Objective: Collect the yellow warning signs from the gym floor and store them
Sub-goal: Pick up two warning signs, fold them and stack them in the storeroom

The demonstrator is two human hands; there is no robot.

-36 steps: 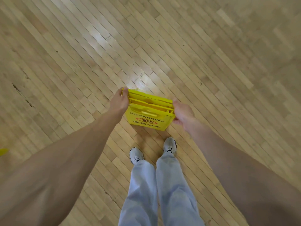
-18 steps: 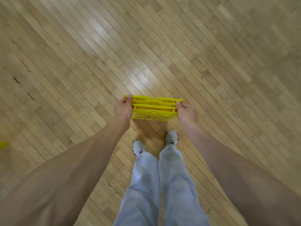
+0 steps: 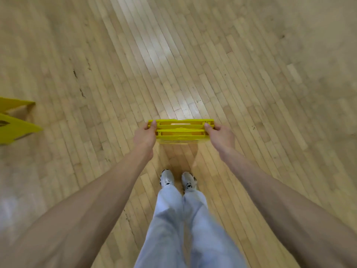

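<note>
1. Both hands hold a stack of folded yellow warning signs (image 3: 180, 131) flat, seen edge-on, above the wooden gym floor (image 3: 251, 74), ahead of the white sneakers (image 3: 167, 179).
2. The left hand (image 3: 145, 135) is closed around the stack's 9 o'clock end.
3. The right hand (image 3: 220, 133) is closed around its 3 o'clock end.
4. Another yellow sign (image 3: 13, 120) stands open on the floor at 9 o'clock, well apart.

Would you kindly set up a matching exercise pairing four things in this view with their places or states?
Column one:
1. folded yellow plastic signs
2. open yellow floor sign
3. white patterned sneakers
4. left hand

Column two:
A. standing at the left edge
B. gripping the stack's left end
C. held between both hands
D. side by side on the wooden floor

Pairs: 1-C, 2-A, 3-D, 4-B
</note>
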